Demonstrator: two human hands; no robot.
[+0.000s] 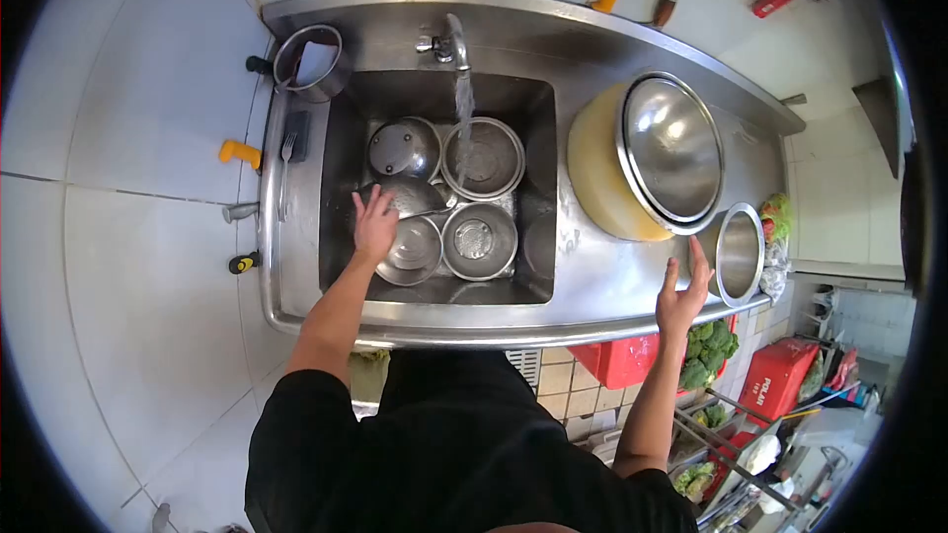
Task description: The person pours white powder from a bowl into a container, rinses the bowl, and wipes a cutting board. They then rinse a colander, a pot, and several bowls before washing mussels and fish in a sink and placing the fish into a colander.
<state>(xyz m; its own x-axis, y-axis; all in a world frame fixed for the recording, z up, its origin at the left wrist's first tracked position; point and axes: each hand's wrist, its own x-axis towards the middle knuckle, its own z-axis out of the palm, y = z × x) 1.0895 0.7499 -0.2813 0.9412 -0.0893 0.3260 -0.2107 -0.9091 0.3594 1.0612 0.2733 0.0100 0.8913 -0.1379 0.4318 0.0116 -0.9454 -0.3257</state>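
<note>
My left hand [374, 223] reaches down into the steel sink [538, 237] and rests on a steel bowl [413, 249], fingers spread over its rim. Several more steel bowls and a lid [404, 146] lie in the basin. Water runs from the tap [454, 43] into the bowl [483, 157] under it. My right hand [683, 294] hovers open at the counter's front edge, right beside a small steel pot [739, 253], fingers apart and holding nothing.
A large yellow tub [597, 166] holding a big steel bowl [671, 148] stands on the drainboard right of the basin. A steel pot [311, 62] sits at the back left corner, a fork [286, 150] beside it. Red crates and broccoli [709, 347] are below right.
</note>
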